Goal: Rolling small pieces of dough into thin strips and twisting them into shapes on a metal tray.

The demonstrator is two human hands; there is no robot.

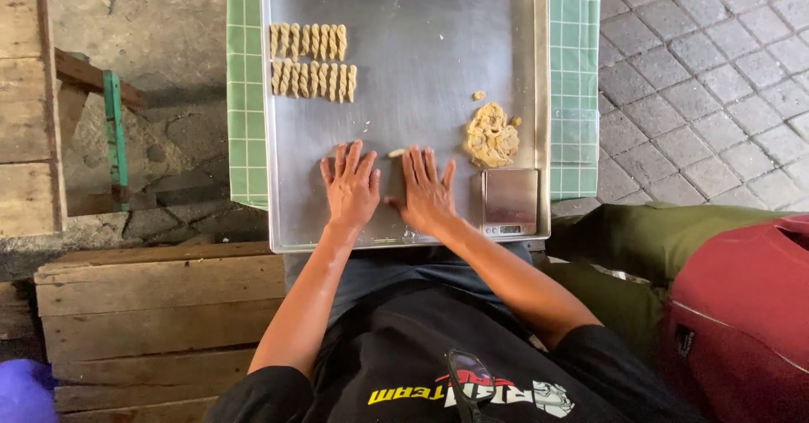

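Note:
A large metal tray (421, 69) lies in front of me on a green checked cloth (246, 94). My left hand (349, 185) and my right hand (424, 189) rest flat, palms down, fingers spread, on the tray's near part. A small strip of pale dough (397, 152) shows between the two hands, by my right hand's fingertips. Two rows of several twisted dough sticks (310, 59) lie at the tray's far left. A lump of raw dough (490, 136) sits at the right, with small crumbs beside it.
A small digital scale (509, 201) stands in the tray's near right corner. Wooden planks (160, 305) lie at my left, a wooden bench (29, 111) further left. A person in green trousers and a red top (725, 305) sits at my right on paving stones.

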